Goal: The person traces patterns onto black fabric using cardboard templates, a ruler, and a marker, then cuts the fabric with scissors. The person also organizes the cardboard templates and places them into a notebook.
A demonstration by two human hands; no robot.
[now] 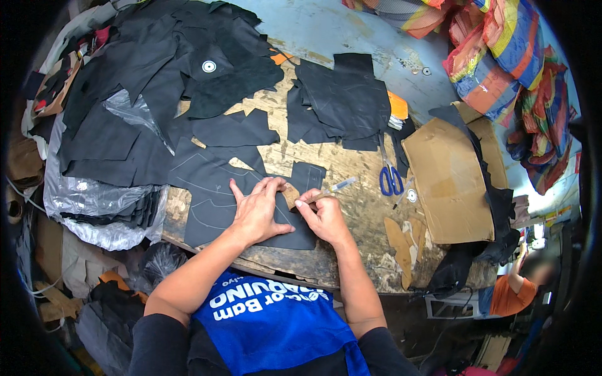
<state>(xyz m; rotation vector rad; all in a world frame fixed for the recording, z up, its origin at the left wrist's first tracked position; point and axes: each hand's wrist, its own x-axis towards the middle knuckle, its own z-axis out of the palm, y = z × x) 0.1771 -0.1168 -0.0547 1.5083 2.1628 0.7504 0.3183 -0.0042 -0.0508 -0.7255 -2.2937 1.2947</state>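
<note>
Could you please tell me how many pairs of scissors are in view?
1: the blue-handled pair lies on the worn wooden tabletop, beyond and to the right of the right hand. Others could be hidden under the black sheets.

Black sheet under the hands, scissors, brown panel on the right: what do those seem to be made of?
Black sheet: probably leather or a lookalike, going by its smooth, dull surface; the grain isn't discernible.
Scissors: likely plastic handles, smooth blue; metal blades, by their silvery grey.
Brown panel: likely cardboard, matte, by its stiff, flat tan face.
</note>
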